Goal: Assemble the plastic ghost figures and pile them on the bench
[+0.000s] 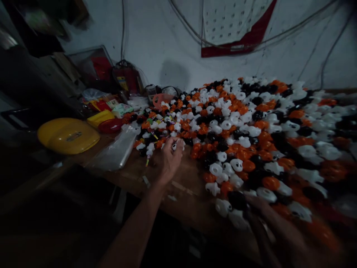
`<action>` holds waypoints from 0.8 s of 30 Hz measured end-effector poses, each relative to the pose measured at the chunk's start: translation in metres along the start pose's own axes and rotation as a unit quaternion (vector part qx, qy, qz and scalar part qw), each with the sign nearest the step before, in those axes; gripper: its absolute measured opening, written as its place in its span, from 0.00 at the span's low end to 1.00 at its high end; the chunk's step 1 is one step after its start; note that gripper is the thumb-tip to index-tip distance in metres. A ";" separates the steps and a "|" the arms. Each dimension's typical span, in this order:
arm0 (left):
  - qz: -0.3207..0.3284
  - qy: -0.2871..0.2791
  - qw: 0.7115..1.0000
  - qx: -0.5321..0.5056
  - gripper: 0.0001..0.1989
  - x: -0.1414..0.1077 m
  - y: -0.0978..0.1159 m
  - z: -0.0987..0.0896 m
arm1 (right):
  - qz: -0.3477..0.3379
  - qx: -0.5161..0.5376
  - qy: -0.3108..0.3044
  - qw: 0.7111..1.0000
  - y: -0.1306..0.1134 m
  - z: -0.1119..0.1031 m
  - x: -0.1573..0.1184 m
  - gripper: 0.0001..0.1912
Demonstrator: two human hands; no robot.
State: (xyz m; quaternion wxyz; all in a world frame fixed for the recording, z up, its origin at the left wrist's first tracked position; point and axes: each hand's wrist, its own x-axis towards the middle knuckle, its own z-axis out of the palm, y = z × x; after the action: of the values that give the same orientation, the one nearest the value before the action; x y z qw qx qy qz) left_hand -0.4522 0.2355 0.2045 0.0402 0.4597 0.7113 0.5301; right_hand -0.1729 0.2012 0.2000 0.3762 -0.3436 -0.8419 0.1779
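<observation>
Orange, white and black plastic figures form a large pile (242,149) over the right and back of the brown table (186,178). Near the middle, my left hand (172,156) has its fingers closed around a small white figure with black eyes (174,146). At the lower right, blurred, my right hand (264,212) is at the pile's near edge, its fingers round a black figure (237,200). Small figures with colourful sticks or wrappers (147,160) lie left of my left hand.
A yellow cap-shaped object (69,136), a red dish (111,125) and clear plastic bags (117,149) are on the left. Behind them stands a dark red container (128,78). A calendar (234,22) and cables hang on the wall.
</observation>
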 end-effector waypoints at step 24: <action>-0.071 -0.300 0.950 -0.053 0.22 -0.112 0.027 -0.008 | -0.048 -0.038 -0.198 0.978 -0.009 0.015 0.007 0.14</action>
State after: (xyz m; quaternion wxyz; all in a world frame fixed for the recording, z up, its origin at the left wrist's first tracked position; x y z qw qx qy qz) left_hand -0.3759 0.1525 0.1814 0.3139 0.5432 0.6678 0.4006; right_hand -0.1918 0.1993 0.1987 0.1971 -0.2752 -0.9212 0.1917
